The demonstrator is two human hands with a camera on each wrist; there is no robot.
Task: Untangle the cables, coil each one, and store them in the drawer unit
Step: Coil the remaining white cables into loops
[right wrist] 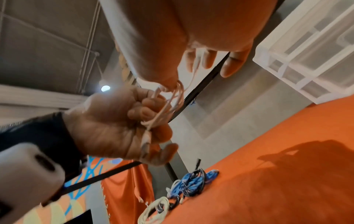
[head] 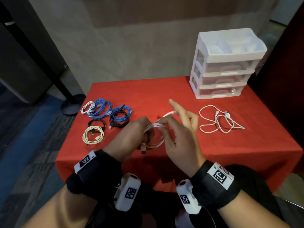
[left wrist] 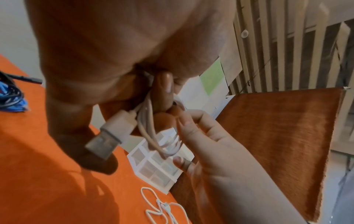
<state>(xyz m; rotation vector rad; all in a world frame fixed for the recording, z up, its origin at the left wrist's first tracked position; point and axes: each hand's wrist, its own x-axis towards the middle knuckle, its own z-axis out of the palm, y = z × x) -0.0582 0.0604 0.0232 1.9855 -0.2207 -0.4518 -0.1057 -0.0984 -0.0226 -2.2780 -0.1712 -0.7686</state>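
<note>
My left hand [head: 141, 134] grips a coil of white cable [head: 155, 127] above the red table [head: 164, 99]; its USB plug [left wrist: 107, 139] hangs below the fist. My right hand [head: 179, 122] pinches the cable's free end [head: 170, 113] between thumb and fingers, index finger raised. In the right wrist view the loops [right wrist: 164, 109] run through the left fist [right wrist: 118, 124]. A loose white cable [head: 218, 119] lies uncoiled to the right. The white drawer unit [head: 225, 63] stands at the back right, its drawers shut.
Coiled cables lie at the table's left: two blue coils [head: 102, 106] [head: 122, 115], a small white one [head: 88, 107], two black [head: 97, 124] and a cream one [head: 93, 134]. A black stand base [head: 72, 104] sits on the floor at left.
</note>
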